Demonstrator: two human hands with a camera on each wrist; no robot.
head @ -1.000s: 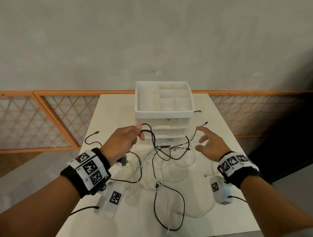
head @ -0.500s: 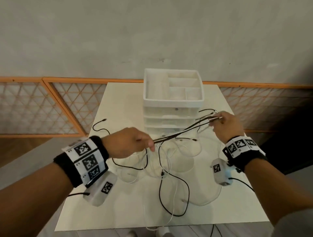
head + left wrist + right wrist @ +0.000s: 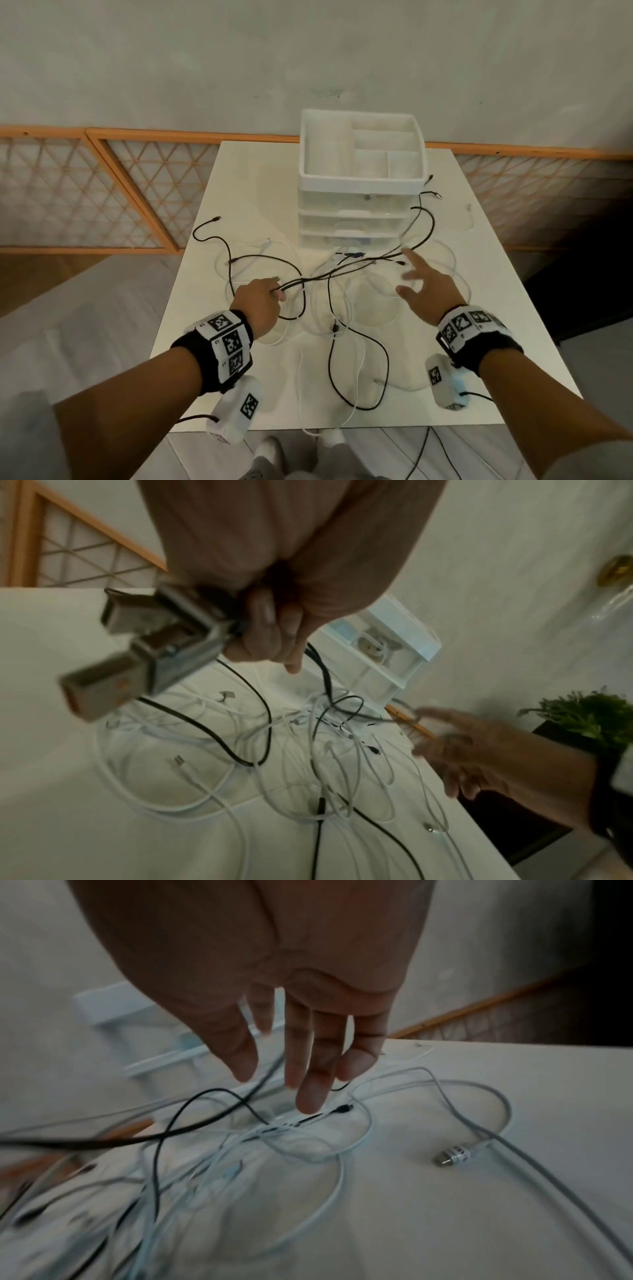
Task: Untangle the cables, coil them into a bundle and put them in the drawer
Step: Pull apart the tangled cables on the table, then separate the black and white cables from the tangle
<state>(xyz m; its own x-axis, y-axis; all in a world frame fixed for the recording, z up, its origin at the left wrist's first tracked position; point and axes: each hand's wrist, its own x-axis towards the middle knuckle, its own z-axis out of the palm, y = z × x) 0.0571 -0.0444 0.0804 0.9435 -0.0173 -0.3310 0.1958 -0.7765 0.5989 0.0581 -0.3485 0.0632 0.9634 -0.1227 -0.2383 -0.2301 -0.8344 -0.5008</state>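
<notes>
Left hand (image 3: pixel 262 305) is pinching thin black rubber cable strands (image 3: pixel 346 270); right hand (image 3: pixel 423 291), fingers spread, is hovering empty over the tangle. Best to feed one strand free without yanking.

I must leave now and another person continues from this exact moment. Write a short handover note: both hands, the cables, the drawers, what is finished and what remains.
Left hand: grips black cables and USB plugs, lifted off the table.
Right hand: open, fingers spread, holds nothing, above the tangle.
Cables: black ones and white cables lie crossed and looped on the table in front of the drawer unit; one black end trails to the unit's right side.
Drawers: all look shut; the top tray is open.
Done: nothing coiled, nothing stored.
Left: separate the cables, coil them into a bundle, open a drawer, put it in.
</notes>
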